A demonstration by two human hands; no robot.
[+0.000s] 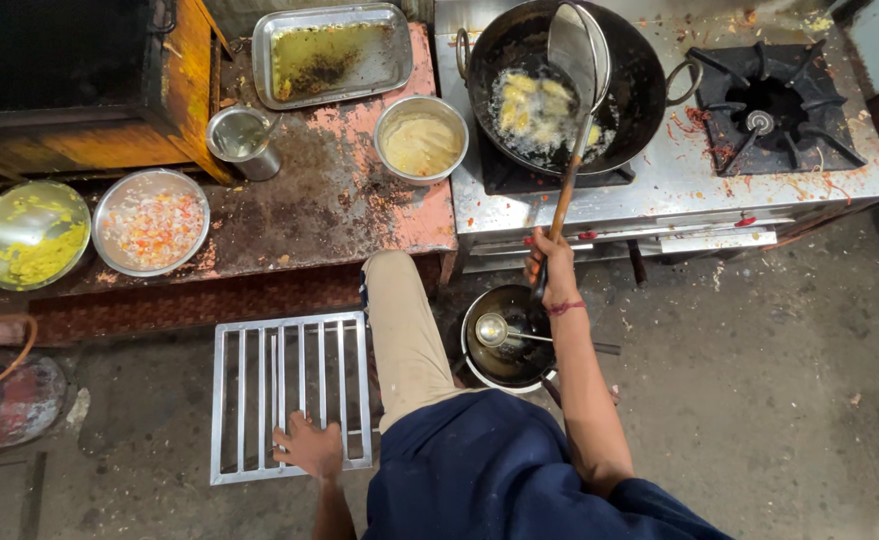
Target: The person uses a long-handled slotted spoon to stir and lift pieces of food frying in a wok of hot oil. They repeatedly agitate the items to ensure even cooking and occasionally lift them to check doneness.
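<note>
Two hands — round steel skimmer (579,45), slatted rack (291,397)

A working kitchen, most likely a street-food or small commercial frying stall. Steel gas range (679,180) with an open cast burner (764,110), smeared with spills. Large blackened wok (559,80) of bubbling oil and battered pieces, long-handled skimmer (577,60) resting in it. Worn, stained counter (329,200) crowded with steel bowls: pale batter (420,140), chopped vegetables (151,222), yellow residue (31,235). Greasy steel tray (334,52) at the back. Bare concrete floor (759,380), metal rack (289,395) and oil pot (504,345) set down low.
</note>
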